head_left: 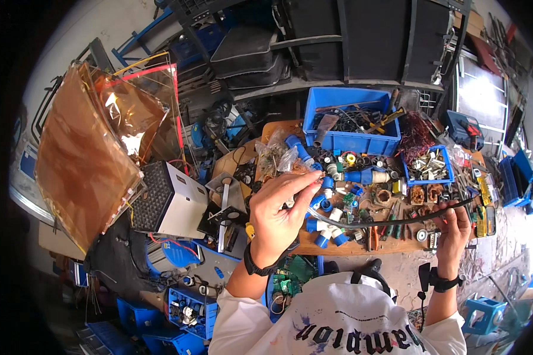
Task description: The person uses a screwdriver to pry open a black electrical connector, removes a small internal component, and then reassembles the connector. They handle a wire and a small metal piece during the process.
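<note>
A black cable (385, 222) bows across the workbench (305, 247) between my hands. My left hand (281, 210) is closed near its left end, thumb and forefinger pinched on something too small to make out. My right hand (454, 228) grips the cable toward its right end, fingers curled around it. Beneath lie blue-and-white plug connectors (361, 176), small green circuit boards (354, 198), pliers (373, 236) and other hand tools.
A blue crate (349, 136) of cables and a smaller bin (429, 164) of metal parts stand at the back. Brown film-covered frames (83, 165) lean left above a white-and-black case (177, 204). Parts bins (189, 310) sit low left; black racks (373, 41) stand behind.
</note>
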The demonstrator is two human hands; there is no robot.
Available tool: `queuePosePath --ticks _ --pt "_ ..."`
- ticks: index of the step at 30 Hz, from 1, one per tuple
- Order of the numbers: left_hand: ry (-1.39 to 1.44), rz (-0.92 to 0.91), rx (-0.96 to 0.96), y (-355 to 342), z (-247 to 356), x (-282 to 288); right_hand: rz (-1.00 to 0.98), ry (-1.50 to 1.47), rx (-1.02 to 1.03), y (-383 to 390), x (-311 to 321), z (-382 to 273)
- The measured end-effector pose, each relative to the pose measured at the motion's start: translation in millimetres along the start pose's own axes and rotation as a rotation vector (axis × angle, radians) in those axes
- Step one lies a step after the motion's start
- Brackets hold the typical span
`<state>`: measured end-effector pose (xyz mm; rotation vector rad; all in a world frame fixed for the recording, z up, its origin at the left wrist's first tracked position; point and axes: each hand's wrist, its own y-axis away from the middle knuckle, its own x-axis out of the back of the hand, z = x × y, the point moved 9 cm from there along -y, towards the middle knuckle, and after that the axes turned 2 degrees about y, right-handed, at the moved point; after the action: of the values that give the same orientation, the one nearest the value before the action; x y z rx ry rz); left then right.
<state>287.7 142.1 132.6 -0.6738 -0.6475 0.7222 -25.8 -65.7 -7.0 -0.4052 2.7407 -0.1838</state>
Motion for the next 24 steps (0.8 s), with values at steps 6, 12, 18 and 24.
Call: queuePosePath --ticks 6,12,18,24 --pt "0.014 0.004 -0.008 1 4 1 -0.017 -0.021 0.016 3 -1 0" --pt "0.017 0.000 -0.033 0 8 0 -0.019 -0.009 0.007 4 0 1" --pt "0.003 -0.013 -0.071 4 9 3 0.000 -0.007 0.005 7 -1 0" --pt "-0.009 0.018 -0.096 2 -2 -1 0.082 0.050 -0.009 10 2 -3"
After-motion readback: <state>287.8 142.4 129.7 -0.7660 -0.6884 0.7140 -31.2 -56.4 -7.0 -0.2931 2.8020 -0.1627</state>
